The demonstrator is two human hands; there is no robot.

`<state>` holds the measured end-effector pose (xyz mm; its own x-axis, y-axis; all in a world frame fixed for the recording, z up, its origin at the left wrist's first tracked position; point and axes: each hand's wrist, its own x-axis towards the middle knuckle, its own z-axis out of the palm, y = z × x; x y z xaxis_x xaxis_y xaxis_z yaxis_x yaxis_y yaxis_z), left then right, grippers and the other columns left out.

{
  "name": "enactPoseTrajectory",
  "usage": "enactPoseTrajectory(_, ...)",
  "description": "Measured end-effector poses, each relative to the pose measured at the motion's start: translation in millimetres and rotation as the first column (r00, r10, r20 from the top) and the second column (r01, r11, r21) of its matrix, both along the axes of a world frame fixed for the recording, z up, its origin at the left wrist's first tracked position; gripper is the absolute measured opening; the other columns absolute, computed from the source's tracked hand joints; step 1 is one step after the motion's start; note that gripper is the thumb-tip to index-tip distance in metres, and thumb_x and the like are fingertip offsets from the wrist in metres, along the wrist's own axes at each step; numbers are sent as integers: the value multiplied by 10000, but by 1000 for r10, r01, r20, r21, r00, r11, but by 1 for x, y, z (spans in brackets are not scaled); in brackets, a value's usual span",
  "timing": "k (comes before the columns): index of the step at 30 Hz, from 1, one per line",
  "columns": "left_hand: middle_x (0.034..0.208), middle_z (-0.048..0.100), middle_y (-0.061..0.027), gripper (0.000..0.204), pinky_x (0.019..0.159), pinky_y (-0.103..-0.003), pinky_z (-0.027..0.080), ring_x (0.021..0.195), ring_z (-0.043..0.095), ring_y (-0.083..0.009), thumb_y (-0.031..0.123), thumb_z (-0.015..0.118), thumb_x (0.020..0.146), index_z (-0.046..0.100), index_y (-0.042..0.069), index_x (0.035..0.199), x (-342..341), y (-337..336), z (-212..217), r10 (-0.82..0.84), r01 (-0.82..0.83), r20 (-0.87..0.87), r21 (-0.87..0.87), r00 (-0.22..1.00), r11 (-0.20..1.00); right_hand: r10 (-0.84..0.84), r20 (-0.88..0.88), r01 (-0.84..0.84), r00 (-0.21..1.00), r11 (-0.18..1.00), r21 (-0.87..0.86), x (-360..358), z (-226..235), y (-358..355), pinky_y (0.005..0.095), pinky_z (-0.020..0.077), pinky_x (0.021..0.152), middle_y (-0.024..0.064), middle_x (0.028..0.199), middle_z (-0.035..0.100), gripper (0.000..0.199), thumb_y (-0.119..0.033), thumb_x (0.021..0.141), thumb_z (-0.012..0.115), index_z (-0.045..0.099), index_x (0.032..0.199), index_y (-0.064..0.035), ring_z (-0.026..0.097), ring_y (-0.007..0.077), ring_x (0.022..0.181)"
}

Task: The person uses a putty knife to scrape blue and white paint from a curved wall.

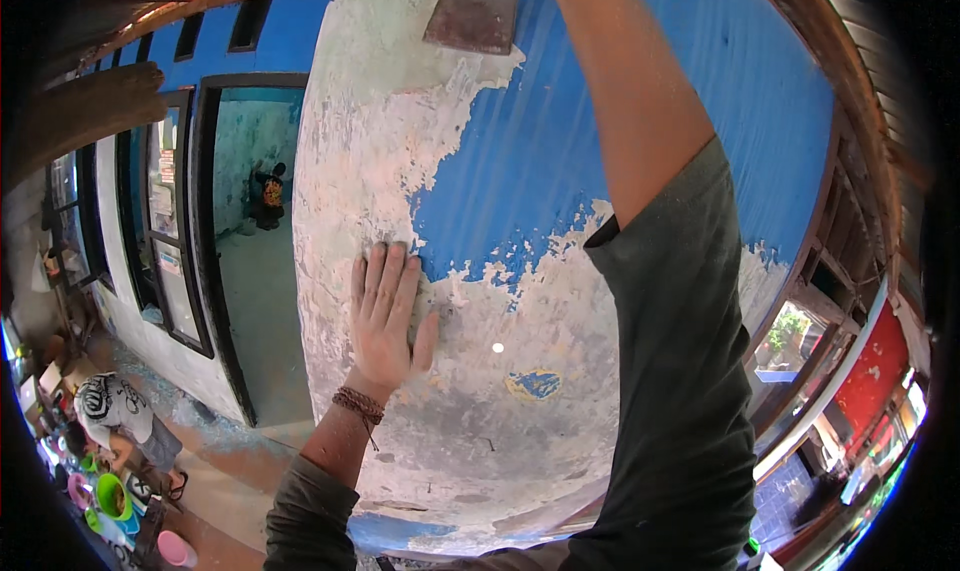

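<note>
Flat rusty metal scraper blade (473, 9) at twelve o'clock meets the peeling blue-painted plaster wall (540, 161), its gripping right hand out of view, while the left hand (385, 316), fingers together, lies flat at nine o'clock, apparently bracing.

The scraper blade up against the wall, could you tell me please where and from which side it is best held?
Only the scraper's flat rusty blade shows, lying face-on against the peeling blue wall. Its handle is out of frame, as is the right hand; the raised right forearm leads up towards it. Probably grip the handle from the open side facing away from the wall. The left hand rests flat on bare plaster.
</note>
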<state>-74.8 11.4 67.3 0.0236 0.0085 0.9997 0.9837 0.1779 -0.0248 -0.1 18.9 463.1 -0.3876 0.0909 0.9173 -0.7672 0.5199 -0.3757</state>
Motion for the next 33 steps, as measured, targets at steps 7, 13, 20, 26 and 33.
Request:
enactPoseTrajectory(7, 1449, 389, -259, 556, 1139, -559, 164, 1389, 290, -441, 217, 481, 886, 448, -94, 1345, -3, -1, -3, 18, -19, 8, 18, 1000, 1000, 271, 193, -285, 943, 957, 50, -9, 8, 15, 271, 263, 343, 0, 498, 386, 661, -781, 809, 433, 504, 673, -138, 323, 133, 363)
enactPoseTrajectory(13, 1459, 389, -239, 560, 1139, -552, 181, 1393, 294, -424, 210, 522, 874, 454, -65, 1357, -3, 1, -2, 1, -1, 11, 52, 1000, 999, 129, 38, -125, 991, 988, -88, -28, -15, 35, 277, 264, 351, -16, 513, 334, 633, -759, 819, 441, 511, 719, -137, 343, 133, 376)
enactPoseTrajectory(20, 1451, 394, -246, 557, 1138, -554, 184, 1387, 303, -427, 216, 512, 875, 458, -69, 1351, 1, -2, -3, 20, -21, 29, 37, 999, 999, 76, -10, -77, 997, 984, -158, -27, -17, 53, 294, 300, 361, 0, 544, 379, 594, -722, 826, 478, 510, 806, -129, 357, 122, 397)
enactPoseTrajectory(26, 1451, 379, -265, 544, 1139, -562, 164, 1386, 287, -451, 228, 468, 906, 442, -92, 1345, -3, 3, -2, 14, -14, 23, 21, 1000, 1000, 269, -82, -281, 960, 908, -310, 20, -33, 45, 296, 300, 361, 27, 561, 430, 546, -673, 861, 471, 504, 759, -138, 360, 148, 398)
enactPoseTrajectory(33, 1446, 388, -265, 529, 1137, -561, 168, 1385, 291, -449, 218, 460, 912, 447, -93, 1340, 1, 3, 1, 15, -14, -1, 46, 1000, 999, 583, 73, -569, 809, 808, -152, 41, -29, 87, 339, 393, 489, 53, 632, 488, 532, -652, 870, 484, 530, 824, -124, 462, 195, 542)
